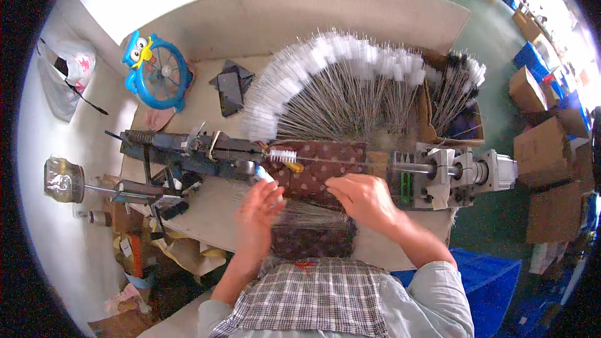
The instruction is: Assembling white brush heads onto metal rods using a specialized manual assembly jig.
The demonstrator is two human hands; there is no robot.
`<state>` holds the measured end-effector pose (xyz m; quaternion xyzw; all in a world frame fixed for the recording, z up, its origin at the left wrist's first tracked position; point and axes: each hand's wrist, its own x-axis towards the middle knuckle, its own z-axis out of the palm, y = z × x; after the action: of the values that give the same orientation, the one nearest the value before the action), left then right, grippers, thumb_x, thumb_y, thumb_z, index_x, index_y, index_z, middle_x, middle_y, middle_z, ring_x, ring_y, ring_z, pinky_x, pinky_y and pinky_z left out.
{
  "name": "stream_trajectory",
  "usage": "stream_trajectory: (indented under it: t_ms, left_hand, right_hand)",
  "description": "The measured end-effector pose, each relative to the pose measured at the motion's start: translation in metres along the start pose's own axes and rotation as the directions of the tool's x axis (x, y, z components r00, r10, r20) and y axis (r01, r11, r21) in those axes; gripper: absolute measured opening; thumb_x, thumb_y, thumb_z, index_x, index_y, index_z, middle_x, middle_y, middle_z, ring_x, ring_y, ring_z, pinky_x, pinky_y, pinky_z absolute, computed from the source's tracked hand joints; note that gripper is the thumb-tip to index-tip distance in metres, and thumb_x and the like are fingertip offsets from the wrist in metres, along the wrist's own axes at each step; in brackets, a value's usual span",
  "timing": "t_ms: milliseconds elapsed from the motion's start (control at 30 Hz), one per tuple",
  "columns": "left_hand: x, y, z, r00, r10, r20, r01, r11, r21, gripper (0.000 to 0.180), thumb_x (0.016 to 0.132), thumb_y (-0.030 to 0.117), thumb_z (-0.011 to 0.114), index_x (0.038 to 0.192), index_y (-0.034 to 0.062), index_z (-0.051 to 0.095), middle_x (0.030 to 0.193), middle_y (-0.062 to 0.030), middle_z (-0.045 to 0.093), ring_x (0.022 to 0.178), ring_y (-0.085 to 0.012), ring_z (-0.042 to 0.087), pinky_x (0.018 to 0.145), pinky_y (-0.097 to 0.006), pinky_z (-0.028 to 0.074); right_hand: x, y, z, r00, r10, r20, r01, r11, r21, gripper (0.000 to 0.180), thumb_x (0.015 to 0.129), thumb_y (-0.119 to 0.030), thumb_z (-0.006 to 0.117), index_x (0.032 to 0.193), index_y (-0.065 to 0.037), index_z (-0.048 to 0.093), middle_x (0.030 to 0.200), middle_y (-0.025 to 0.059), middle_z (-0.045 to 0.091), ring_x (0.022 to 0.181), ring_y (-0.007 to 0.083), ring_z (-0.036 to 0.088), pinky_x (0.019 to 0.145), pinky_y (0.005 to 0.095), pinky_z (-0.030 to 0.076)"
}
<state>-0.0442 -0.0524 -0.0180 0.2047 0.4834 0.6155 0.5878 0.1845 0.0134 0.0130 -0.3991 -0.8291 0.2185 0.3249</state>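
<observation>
Hovering over loose wires (307, 214), the left hand (260, 203) is blurring, grip unclear; the right hand (364, 197) is pinching a wire just beside the twisting machine (206, 150).

A thin, straight steel wire (332, 179) lies level just beyond the right hand's (365, 199) fingertips. A short white bristle brush with a yellow tip (285, 157) sits on the dark machine above the left hand (258, 208). Loose grey wires (307, 214) fan flat between both hands.

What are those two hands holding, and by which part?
The left hand is blurred over loose wires; the right hand pinches a thin wire's end. The exact grip cannot be told.
</observation>
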Motion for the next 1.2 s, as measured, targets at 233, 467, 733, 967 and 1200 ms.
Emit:
stream_trajectory:
  t_ms: [233,467,733,967,1200]
  left_hand:
    - [-0.002,0.027,-0.181,0.832,0.04,-0.553,-0.212,0.945,-0.25,0.022,0.089,0.033,0.055,0.092,0.011,0.057,0.082,0.0004,0.058,0.075,-0.0119,0.053,0.067,-0.027,0.043]
    - [-0.017,0.091,-0.339,0.544,0.239,-0.805,-0.281,0.955,0.094,0.041,0.081,0.049,0.062,0.089,0.0089,0.058,0.074,-0.0007,0.058,0.065,-0.0117,0.055,0.058,-0.026,0.045]
    - [-0.012,0.035,-0.226,0.674,0.104,-0.731,-0.292,0.947,-0.135,0.03,0.087,0.04,0.057,0.091,0.0094,0.057,0.079,-0.0032,0.06,0.07,-0.0148,0.058,0.065,-0.027,0.049]
    - [0.014,-0.004,-0.026,0.989,-0.115,-0.092,0.111,0.993,-0.042,0.029,0.089,0.026,0.051,0.11,0.0067,0.051,0.104,-0.0111,0.058,0.095,-0.0212,0.057,0.085,-0.038,0.047]
    - [-0.004,0.032,0.083,0.948,-0.285,0.137,0.317,0.867,-0.385,0.024,0.092,0.029,0.05,0.088,0.0046,0.051,0.062,-0.0002,0.05,0.054,-0.0147,0.05,0.054,-0.032,0.044]
  right_hand:
    - [-0.052,0.027,0.039,0.922,0.237,0.307,-0.176,0.961,-0.215,0.021,0.082,-0.023,0.057,0.099,-0.013,0.064,0.086,0.0082,0.065,0.077,0.0271,0.064,0.064,0.0407,0.052]
    - [-0.039,0.016,0.01,0.896,0.231,0.381,-0.099,0.937,-0.335,0.019,0.081,-0.02,0.057,0.097,-0.015,0.064,0.081,0.0076,0.059,0.077,0.0276,0.063,0.063,0.0408,0.052]
    - [-0.047,0.014,-0.004,0.83,0.294,0.474,-0.112,0.92,-0.375,0.026,0.08,-0.013,0.053,0.105,-0.017,0.061,0.088,0.0079,0.058,0.08,0.0289,0.062,0.062,0.0414,0.052]
    - [-0.054,0.032,0.008,0.801,0.316,0.508,-0.139,0.924,-0.356,0.032,0.079,-0.008,0.051,0.109,-0.014,0.059,0.092,0.0107,0.059,0.083,0.032,0.062,0.066,0.0444,0.052]
    - [-0.056,0.028,0.015,0.839,0.332,0.43,-0.229,0.934,-0.274,0.027,0.078,-0.006,0.053,0.104,-0.008,0.06,0.088,0.0146,0.06,0.081,0.0348,0.06,0.068,0.045,0.049]
